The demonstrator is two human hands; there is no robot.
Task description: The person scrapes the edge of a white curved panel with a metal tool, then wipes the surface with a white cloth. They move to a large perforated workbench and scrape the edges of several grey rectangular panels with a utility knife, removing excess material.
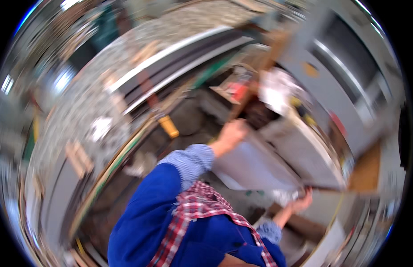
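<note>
Motion smears much of the view. A flat grey panel (257, 167) slants in front of my body, right of the middle. My left hand (233, 133) is closed on the panel's upper left corner, its fingers partly blurred. At the lower right corner, my right hand (300, 203) grips the same panel between thumb and fingers. A second pale, thick-edged board or box side (304, 153) stands just beyond the panel, against or very near it. Dark contents show in the gap behind my left hand, too blurred to name.
On the left, a curved-looking workbench (82, 107) carries long grey profiles with white edges (171, 66). A tool with a yellow-orange handle (168, 127) hangs at its near edge. A crumpled whitish bag (277, 89) lies beyond the boards. A large grey machine (349, 66) stands far right.
</note>
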